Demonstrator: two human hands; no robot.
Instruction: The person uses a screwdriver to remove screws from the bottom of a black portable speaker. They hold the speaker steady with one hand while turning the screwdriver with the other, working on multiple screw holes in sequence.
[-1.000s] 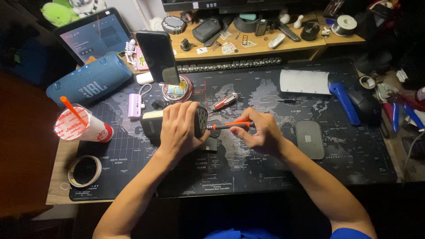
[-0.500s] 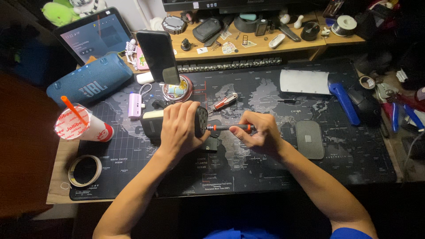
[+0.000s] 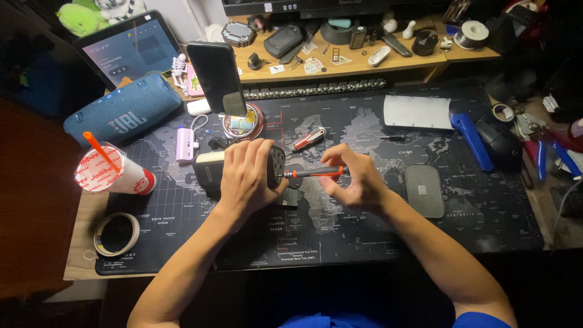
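1. While my left hand (image 3: 248,176) clamps the dark speaker-like box (image 3: 243,167) at frame centre on the counter (image 3: 364,243), it could slide if the push grows.
2. My right hand (image 3: 355,179) pinches the orange screwdriver (image 3: 316,173); I judge its tip could slip off the screw.

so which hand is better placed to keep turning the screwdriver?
Right. The right hand already grips the orange screwdriver, tip at the dark device. The left hand is busy bracing that device.

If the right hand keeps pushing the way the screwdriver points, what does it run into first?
The right hand holds the orange-handled screwdriver pointing leftward; its tip already sits at the dark perforated device that the left hand grips. That device comes first, though exact contact is hard to judge.
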